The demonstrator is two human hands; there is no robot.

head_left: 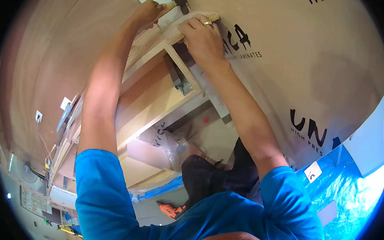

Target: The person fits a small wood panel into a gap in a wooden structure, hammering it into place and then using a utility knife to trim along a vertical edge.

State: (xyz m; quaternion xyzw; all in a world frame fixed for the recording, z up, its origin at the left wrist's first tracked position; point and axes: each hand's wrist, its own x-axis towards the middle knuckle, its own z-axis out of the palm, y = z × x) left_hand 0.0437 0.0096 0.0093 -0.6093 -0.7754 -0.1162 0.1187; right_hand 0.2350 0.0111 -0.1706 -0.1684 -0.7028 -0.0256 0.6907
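At the far left, a socket (38, 116) with a dark plug in it sits on the brown wall (44, 66). The left hand (148, 11) is closed round the handle of a hammer (178, 0), its dark claw head at the top, close to the board. Below, the open cabinet (187, 70) has several bays; the upper bay (146, 90) holds grey metal strips (172, 71) and a clear packet (184, 86) in its far right corner. In the lower opening lies crumpled plastic (173, 148). An orange drill (170, 210) rests on the floor. The right hand (203, 37), ringed, lies over the board (212, 16) on the cabinet's top end, fingers bent; whether the thumb pinches it, I cannot tell. Rightmost spreads blue sheeting (348, 178).
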